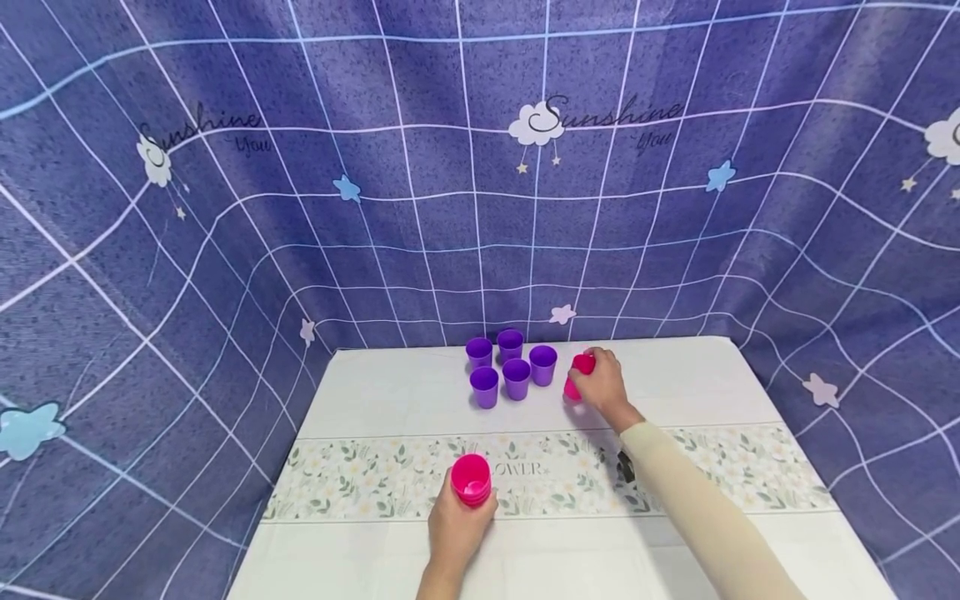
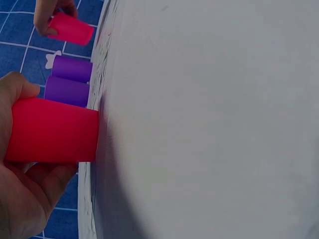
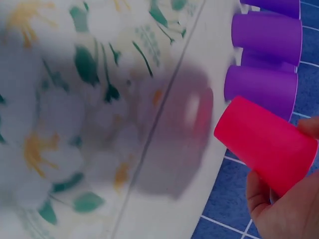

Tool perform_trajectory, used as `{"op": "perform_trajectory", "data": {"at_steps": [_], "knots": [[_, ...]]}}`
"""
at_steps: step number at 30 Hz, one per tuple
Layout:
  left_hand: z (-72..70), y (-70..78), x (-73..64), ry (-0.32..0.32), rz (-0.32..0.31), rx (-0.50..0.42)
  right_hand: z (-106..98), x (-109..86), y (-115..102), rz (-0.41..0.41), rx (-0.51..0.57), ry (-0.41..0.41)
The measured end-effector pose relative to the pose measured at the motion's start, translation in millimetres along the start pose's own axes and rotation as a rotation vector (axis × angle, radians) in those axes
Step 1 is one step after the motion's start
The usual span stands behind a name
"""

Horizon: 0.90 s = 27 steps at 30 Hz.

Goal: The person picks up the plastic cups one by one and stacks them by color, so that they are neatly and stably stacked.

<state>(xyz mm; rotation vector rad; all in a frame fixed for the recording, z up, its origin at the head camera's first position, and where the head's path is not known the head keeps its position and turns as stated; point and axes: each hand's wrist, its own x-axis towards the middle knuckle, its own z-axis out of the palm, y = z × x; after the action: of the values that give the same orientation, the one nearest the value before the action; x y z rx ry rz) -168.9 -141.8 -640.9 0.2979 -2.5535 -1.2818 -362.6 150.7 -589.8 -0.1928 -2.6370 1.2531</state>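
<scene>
Head view: five purple cups; right hand grips one pink cup.

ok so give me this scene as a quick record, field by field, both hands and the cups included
left hand: grips a pink cup, mouth up; whether others nest inside is unclear
right hand: holds another pink cup, tilted
purple cups: five, upright, grouped near the table's far edge, left of the right hand
table: white, with a floral band across it
backdrop: purple-blue fabric, grid lines, stars, clouds
</scene>
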Motion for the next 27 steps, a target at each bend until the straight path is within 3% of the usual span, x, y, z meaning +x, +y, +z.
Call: {"op": "perform_trajectory", "data": {"at_steps": [9,27], "knots": [[2.6,-1.2,0.6,-0.004,0.0,0.018,8.9,-11.8,13.8,0.011,0.146,0.039],[1.2,2.3,0.4,-0.019,-0.047,0.028,22.4,-49.1,-3.6,0.006,0.267,-0.052]]}}
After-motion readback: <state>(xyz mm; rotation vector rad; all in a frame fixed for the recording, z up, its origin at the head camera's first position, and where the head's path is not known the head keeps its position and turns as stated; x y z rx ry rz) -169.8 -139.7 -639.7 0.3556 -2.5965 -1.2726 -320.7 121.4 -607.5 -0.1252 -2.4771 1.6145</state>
